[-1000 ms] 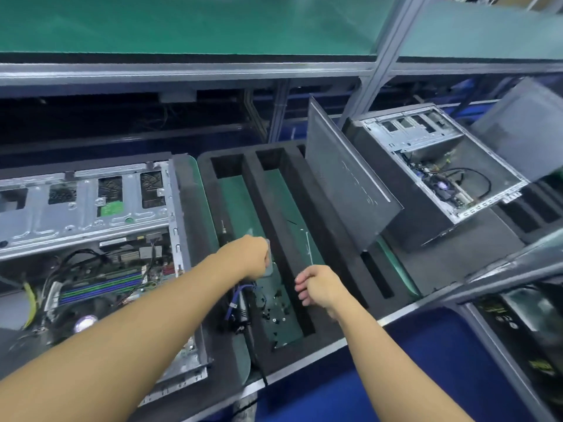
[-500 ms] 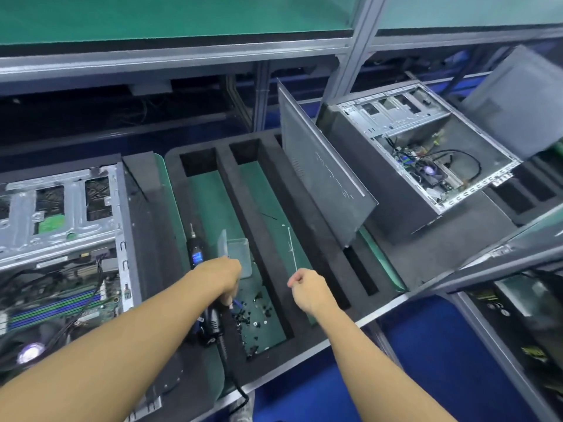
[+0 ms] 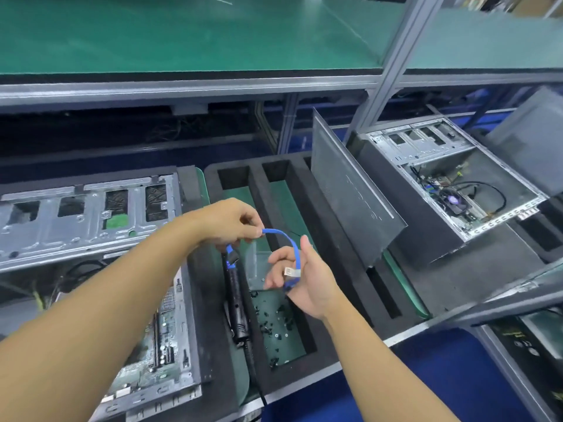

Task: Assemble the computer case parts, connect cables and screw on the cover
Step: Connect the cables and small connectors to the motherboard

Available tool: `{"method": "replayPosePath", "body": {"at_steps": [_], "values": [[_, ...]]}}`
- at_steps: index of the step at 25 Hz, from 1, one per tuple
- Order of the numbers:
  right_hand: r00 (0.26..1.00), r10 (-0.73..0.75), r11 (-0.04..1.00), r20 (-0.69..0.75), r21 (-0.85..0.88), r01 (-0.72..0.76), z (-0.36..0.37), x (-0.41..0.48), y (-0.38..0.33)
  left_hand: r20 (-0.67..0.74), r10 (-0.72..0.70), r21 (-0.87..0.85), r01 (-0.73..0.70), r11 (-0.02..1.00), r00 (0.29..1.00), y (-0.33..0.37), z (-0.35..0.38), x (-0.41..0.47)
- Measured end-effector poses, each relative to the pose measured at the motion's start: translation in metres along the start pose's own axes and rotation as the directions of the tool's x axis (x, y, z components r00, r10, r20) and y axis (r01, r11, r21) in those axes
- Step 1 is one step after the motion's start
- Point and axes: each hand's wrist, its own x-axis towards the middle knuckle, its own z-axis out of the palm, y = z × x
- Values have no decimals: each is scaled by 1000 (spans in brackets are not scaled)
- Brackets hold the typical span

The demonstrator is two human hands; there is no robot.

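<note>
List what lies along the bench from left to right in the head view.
open computer case → electric screwdriver → loose screws → leaning side panel → second open case

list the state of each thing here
blue cable: held between both hands
left hand: pinches one cable end
right hand: holds other end
left computer case: open, cover off
right computer case: open, cover off
side panel: standing on edge, tilted
electric screwdriver: lying flat
</note>
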Motion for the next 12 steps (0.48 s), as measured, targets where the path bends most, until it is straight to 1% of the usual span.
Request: {"method": "replayPosePath", "body": {"at_steps": [2, 4, 5, 7, 9, 10, 12], "values": [[1000, 11, 1000, 25, 14, -12, 24, 5, -11, -55, -47, -170, 37, 985, 997, -15, -13, -18], [998, 8, 999, 61, 45, -11, 50, 11, -20, -1, -113, -351, 106, 930, 994, -32, -28, -38], [997, -2, 998, 72, 60, -3, 62, 14, -22, 37, -127, -395, 131, 909, 991, -43, -38, -48], [996, -53, 997, 65, 52, 49, 81, 17, -23, 72, -106, -439, 127, 890, 992, -66, -54, -66], [993, -109, 993, 55, 48, 106, 102, 22, -18, 68, -38, -504, 67, 861, 997, -93, -68, -85], [988, -143, 988, 52, 61, 139, 112, 24, -14, 61, -17, -546, 48, 836, 998, -106, -72, -94], [978, -205, 976, 34, 86, 202, 133, 28, -6, 55, -21, -632, 51, 773, 998, -129, -76, -111]]}}
